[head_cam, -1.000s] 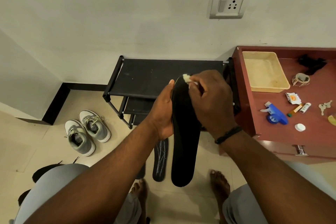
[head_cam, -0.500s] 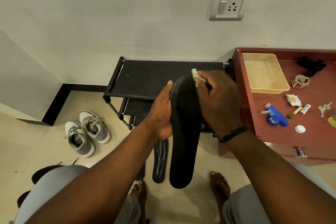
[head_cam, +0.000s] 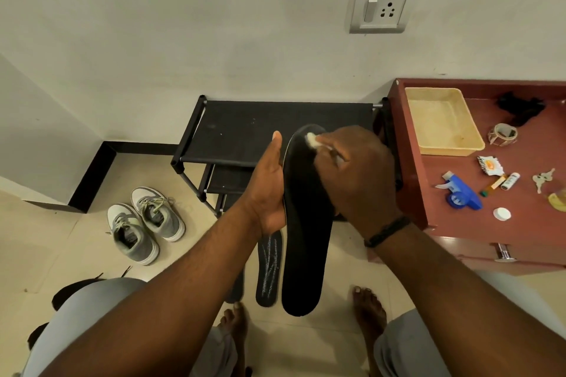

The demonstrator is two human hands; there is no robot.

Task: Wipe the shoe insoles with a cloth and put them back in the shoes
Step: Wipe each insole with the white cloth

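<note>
My left hand grips a long black insole by its left edge and holds it upright in front of me. My right hand pinches a small white cloth against the insole's top end. A second black insole with pale streaks lies on the floor just left of the held one. A pair of grey and white sneakers stands on the floor to the left.
A black shoe rack stands against the wall behind the insole. A red-brown cabinet at right carries a yellow tray, a blue spray head, keys and small items. My bare feet rest on the tiled floor below.
My right hand slid the cloth across the insole's top end, out to the right edge and back left onto the surface. The insole stays in my left hand.
</note>
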